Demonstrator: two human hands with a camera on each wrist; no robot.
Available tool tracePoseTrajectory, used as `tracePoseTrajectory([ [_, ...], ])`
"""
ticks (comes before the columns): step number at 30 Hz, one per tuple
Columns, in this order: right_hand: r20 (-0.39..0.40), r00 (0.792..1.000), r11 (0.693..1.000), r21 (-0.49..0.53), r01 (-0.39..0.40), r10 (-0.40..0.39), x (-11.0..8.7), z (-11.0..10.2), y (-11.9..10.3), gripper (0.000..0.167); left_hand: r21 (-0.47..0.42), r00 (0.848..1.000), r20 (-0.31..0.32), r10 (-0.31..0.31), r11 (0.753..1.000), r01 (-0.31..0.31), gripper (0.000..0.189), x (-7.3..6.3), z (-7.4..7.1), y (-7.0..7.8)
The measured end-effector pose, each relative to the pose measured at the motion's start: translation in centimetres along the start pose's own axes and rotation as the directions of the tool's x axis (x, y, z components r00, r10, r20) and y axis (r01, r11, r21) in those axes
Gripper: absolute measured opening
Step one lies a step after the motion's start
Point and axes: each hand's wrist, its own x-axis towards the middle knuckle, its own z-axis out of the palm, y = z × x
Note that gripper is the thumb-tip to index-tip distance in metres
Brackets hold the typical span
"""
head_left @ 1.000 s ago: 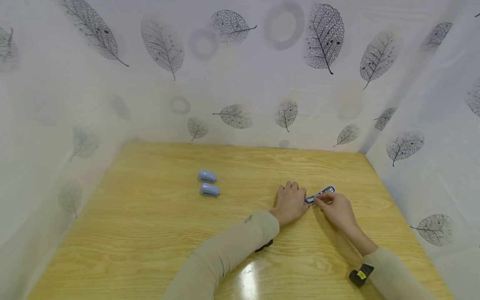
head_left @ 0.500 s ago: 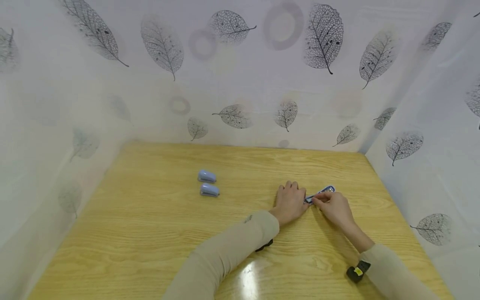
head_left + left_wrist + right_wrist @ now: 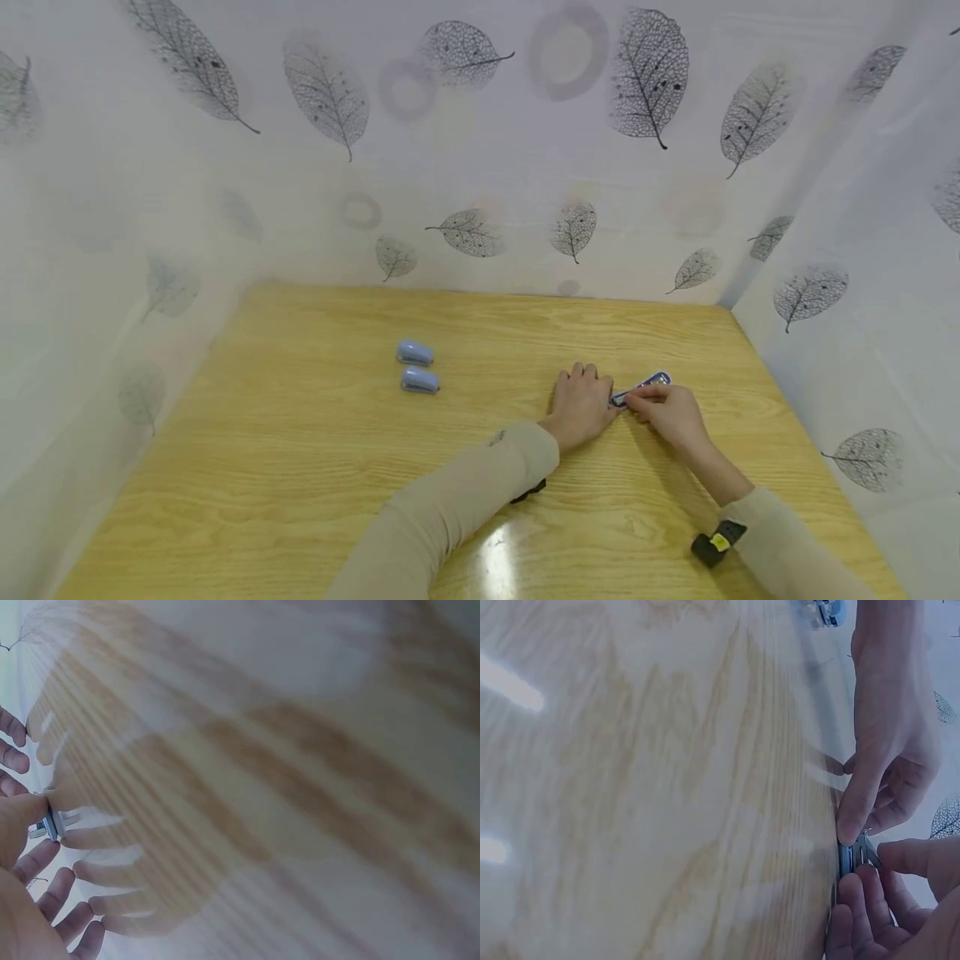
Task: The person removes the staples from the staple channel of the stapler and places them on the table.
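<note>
A mini stapler (image 3: 652, 380), blue with a metal tray, lies unfolded on the table at the right. My left hand (image 3: 581, 406) rests there with its fingers spread and grips the stapler's near end between thumb and index finger. From the other side, my right hand (image 3: 673, 419) has thumb and fingertips at the tray. In the right wrist view it pinches a small grey metal strip (image 3: 873, 853), apparently staples, against the stapler (image 3: 847, 859); the fingers partly hide it. Only a sliver of the stapler (image 3: 51, 822) appears between the hands in the left wrist view.
Two closed light-blue mini staplers (image 3: 415, 352) (image 3: 420, 380) sit side by side left of the hands. The wooden table (image 3: 300, 467) is bordered by a leaf-patterned white curtain (image 3: 517, 150) at the back and sides.
My right hand has shifted slightly left along the stapler, toward my left hand. The left hand and the two closed staplers have stayed put.
</note>
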Motion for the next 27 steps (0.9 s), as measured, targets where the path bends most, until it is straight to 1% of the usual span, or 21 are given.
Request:
tracePoseTrajectory([
  [3,0.021,1.0,1.0,0.006,-0.011,0.01,0.1,-0.2,0.1,0.035,-0.004,1.0,0.0,0.005,1.0,-0.005,0.033,-0.1,0.0,0.0],
  [5,0.044,0.999,1.0,0.018,-0.004,0.003,0.2,-0.4,0.1,0.035,-0.004,1.0,-0.002,0.006,1.0,-0.006,0.033,-0.1,0.0,0.0],
  [10,0.073,0.997,0.998,0.057,-0.008,0.004,0.1,-1.1,0.1,0.04,-0.003,1.0,-0.01,0.001,1.0,-0.001,0.031,0.0,0.1,0.0],
  [20,0.113,0.991,0.988,0.128,-0.083,0.069,-1.0,-3.8,0.7,0.05,0.008,0.999,-0.044,0.001,1.0,-0.001,0.031,0.1,0.3,-0.1],
  [22,0.14,0.986,0.981,0.159,-0.112,0.09,-1.3,-4.2,1.0,0.048,0.014,0.999,-0.036,-0.003,1.0,0.003,0.031,0.1,0.2,0.0],
  [24,0.179,0.977,0.967,0.205,-0.152,0.116,-1.6,-4.4,1.4,0.043,0.019,1.0,-0.027,-0.005,1.0,0.005,0.031,0.1,0.1,0.0],
  [27,0.25,0.956,0.937,0.27,-0.222,0.154,-2.2,-4.6,2.0,0.035,0.021,1.0,-0.013,-0.006,1.0,0.007,0.032,0.1,0.1,0.1],
])
